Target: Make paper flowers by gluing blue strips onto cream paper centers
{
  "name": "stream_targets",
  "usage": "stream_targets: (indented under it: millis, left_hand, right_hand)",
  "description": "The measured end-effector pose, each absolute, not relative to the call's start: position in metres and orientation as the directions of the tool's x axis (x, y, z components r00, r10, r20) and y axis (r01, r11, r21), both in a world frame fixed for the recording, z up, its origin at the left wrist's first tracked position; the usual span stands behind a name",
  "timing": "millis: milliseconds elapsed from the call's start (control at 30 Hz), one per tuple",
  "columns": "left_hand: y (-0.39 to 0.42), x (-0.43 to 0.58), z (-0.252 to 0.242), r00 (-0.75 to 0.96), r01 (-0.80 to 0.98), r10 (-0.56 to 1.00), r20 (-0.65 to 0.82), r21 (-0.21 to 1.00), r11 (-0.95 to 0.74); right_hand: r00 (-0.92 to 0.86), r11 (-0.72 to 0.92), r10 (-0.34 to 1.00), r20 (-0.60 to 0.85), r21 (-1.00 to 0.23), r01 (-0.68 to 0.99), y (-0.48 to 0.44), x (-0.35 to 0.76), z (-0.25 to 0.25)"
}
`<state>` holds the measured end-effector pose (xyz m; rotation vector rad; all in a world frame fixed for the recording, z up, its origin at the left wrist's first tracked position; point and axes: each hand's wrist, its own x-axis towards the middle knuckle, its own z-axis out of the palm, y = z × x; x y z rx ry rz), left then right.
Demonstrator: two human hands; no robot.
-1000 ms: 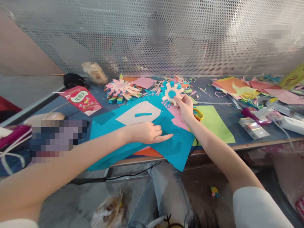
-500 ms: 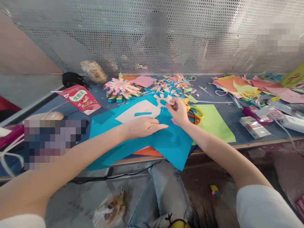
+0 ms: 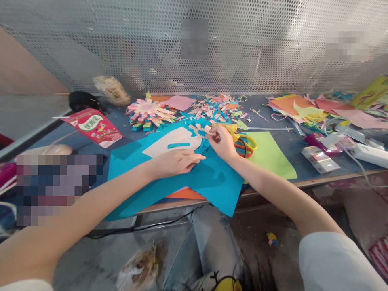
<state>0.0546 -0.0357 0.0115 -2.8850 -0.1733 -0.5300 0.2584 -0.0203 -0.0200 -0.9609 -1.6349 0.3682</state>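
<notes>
My right hand (image 3: pixel 223 142) pinches a pale pink paper cutout (image 3: pixel 198 128) with petal-like strips by its edge. The cutout hangs low above the pile, tilted. My left hand (image 3: pixel 178 162) rests palm down with its fingers stretched out on large blue paper sheets (image 3: pixel 209 184); nothing shows in it. Just beyond it lies a pale pink sheet (image 3: pixel 157 148) with a narrow blue strip (image 3: pixel 178 145) on it. Scissors with yellow and orange handles (image 3: pixel 251 142) lie to the right of my right hand, partly on a light green sheet (image 3: pixel 273 157).
Behind the sheets are a layered fringed paper flower (image 3: pixel 150 111) and a heap of paper scraps (image 3: pixel 220 107). A red drink pouch (image 3: pixel 95 127) lies at left. Coloured paper (image 3: pixel 298 107), a small box (image 3: pixel 319 159) and a white power strip (image 3: pixel 371 155) are at right. A perforated metal panel (image 3: pixel 145 44) stands behind.
My right hand, pinching the paper cutout, has tilted it so it appears flatter. My left hand has drawn slightly left and its fingers bend a little more. The view has shifted slightly.
</notes>
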Motion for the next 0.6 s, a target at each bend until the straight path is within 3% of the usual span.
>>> stream_targets:
  millis: [167,333,433,600]
  left_hand:
    - [-0.039,0.049,0.009,0.889,0.23,0.267,0.372,0.14,-0.963]
    - [-0.042,0.045,0.007,0.814,0.33,0.504,0.29,0.483,-0.811]
    - [-0.04,0.04,0.004,0.791,0.326,0.534,0.298,0.533,-0.781]
    - [-0.042,0.036,0.008,0.776,0.346,0.543,0.32,0.505,-0.791]
  right_hand:
    - [-0.018,0.589,0.764,0.645,-0.685,0.429,-0.021,0.258,-0.018]
    - [-0.039,0.596,0.759,0.649,-0.67,0.443,-0.021,0.258,-0.019]
    - [-0.031,0.595,0.758,0.652,-0.671,0.443,-0.021,0.258,-0.02]
    - [-0.03,0.588,0.765,0.643,-0.679,0.439,-0.02,0.258,-0.02]
